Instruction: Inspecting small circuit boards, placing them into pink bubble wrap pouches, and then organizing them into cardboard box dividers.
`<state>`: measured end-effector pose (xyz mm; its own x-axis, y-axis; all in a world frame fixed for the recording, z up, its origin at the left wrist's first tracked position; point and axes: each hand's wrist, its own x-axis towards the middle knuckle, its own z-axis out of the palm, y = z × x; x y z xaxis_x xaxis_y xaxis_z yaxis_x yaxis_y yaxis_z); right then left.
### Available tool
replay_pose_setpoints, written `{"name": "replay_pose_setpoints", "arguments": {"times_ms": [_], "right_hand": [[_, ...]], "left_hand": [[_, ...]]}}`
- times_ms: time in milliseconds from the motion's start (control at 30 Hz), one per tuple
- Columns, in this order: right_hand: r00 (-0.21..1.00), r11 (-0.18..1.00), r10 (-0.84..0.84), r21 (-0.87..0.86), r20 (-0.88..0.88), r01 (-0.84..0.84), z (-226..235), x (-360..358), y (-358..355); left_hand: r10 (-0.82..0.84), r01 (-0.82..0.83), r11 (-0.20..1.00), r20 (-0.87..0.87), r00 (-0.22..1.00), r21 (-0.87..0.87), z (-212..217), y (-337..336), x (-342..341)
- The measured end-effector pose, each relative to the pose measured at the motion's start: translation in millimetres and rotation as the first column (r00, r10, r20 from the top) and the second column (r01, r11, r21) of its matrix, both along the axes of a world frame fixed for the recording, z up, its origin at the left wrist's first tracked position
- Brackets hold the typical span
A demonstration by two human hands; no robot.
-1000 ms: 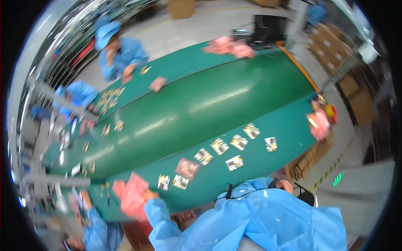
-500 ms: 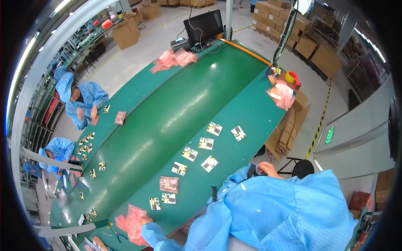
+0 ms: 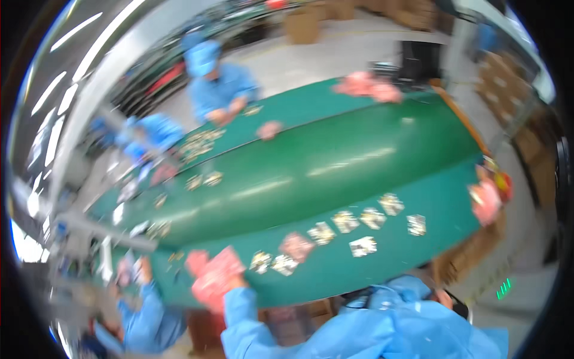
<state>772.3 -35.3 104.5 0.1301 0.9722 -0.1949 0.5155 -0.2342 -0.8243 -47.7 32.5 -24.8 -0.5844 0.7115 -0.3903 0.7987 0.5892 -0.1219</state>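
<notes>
My left hand (image 3: 236, 282) is at a heap of pink bubble-wrap bags (image 3: 216, 276) on the near edge of the green bench. Its fingers are hidden and smeared, so their grip does not show. My right hand (image 3: 442, 298) is by my right side, off the bench, holding nothing that I can make out; its fingers are blurred too. Just right of the bags lie two small white circuit boards (image 3: 284, 264) and a pink bubble-wrapped packet (image 3: 296, 246). Several more boards (image 3: 345, 222) run on toward the right, with one (image 3: 417, 225) set apart.
A green conveyor belt (image 3: 251, 206) runs along the bench's middle. Across it, two people in blue (image 3: 218, 84) sit by more boards (image 3: 202, 143). Another blue-sleeved person (image 3: 149, 317) works close on my left. A monitor (image 3: 421, 63) and pink bags (image 3: 487, 200) are at the right.
My view has swung left and is blurred, bringing a co-worker on my left into sight. My left hand stays at the pink bags, whose heap has changed shape.
</notes>
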Motion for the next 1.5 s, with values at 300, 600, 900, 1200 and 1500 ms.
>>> {"name": "replay_pose_setpoints", "arguments": {"times_ms": [300,600,900,1200,1500], "right_hand": [[0.959,0.992,0.056,-0.094,-0.279,-0.085,-47.1,12.3,102.4],[0.896,0.887,0.423,-0.142,-0.134,-0.439,1.4,-77.5,262.9],[0.712,0.921,0.360,-0.109,0.603,-0.373,-22.7,-146.3,344.8],[0.882,0.981,-0.042,0.188,0.469,-0.053,-124.7,-101.0,301.1],[0.915,0.944,-0.095,0.328,0.392,-0.043,-135.4,-79.7,296.1]], "left_hand": [[0.224,-0.214,0.755,0.064,0.973,0.620,65.4,-59.2,12.5],[0.282,-0.405,0.359,0.315,0.906,0.841,122.6,-41.7,75.8],[0.019,-0.269,0.440,0.291,0.957,0.857,75.0,2.2,337.2],[-0.186,-0.126,0.777,0.415,0.891,0.617,51.9,-8.0,361.5],[-0.299,0.072,0.829,0.331,0.895,0.555,30.1,-6.3,363.6]]}}
